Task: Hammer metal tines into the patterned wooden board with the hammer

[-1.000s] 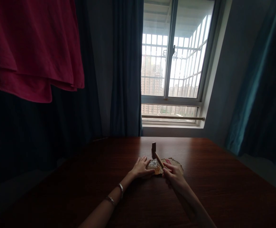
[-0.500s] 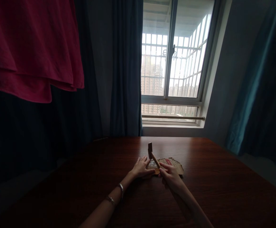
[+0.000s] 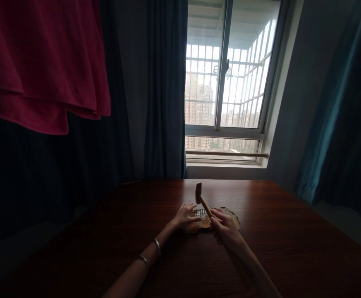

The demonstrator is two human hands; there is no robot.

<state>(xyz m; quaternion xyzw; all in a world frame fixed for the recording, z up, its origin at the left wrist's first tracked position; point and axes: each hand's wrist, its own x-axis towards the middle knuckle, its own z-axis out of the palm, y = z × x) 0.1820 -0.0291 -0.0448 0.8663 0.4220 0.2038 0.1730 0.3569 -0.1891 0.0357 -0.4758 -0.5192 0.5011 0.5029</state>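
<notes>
My right hand is wrapped round the wooden handle of a small hammer, whose head is raised above a flat, patterned piece. That piece is tan with dark spots and a reddish patch, and has an uneven outline. Several thin upright pins stand along its far side; they look like nails. My left hand is at its left end with fingers spread, holding nothing. Whether those fingers touch the piece I cannot tell. Part of the piece is hidden behind my right hand and the hammer.
The piece lies on a dark reddish-brown wooden table. Beyond the table are a barred window and a blue curtain. A pink cloth hangs at upper left, and another curtain hangs at right.
The hammer head has risen slightly and shifted right, away from the pins. My left hand's fingers have lifted and spread, showing more of the piece's left end.
</notes>
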